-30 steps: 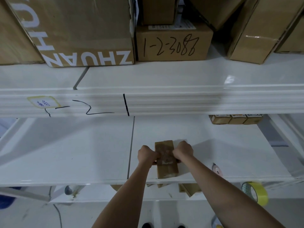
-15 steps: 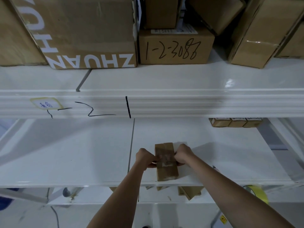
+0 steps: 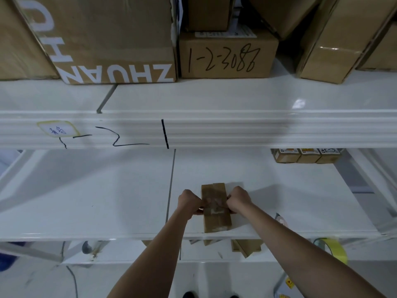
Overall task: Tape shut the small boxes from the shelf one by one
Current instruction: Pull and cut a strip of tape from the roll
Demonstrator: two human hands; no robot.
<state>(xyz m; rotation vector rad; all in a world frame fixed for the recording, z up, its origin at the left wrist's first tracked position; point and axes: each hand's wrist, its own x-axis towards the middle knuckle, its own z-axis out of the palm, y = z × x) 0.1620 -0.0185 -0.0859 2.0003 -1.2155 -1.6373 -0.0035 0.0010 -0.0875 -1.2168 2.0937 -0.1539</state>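
Observation:
A small brown cardboard box lies lengthwise on the white middle shelf, near its front edge. Shiny tape runs across its top. My left hand grips the box's left side with curled fingers. My right hand grips its right side the same way. Both hands sit at the box's middle, over the tape band. A yellowish tape roll shows below the shelf edge at the right. Three more small boxes stand in a row at the back right of the shelf.
The upper shelf carries large cartons, one printed ZHUAN and one marked 1-2-3088. More small boxes lie on the lower shelf under the front edge. A small whitish object rests by my right forearm.
The hands stay on the box's two sides and shift very little. The view has tilted slightly, so the shelves sit a bit lower in frame than a second ago.

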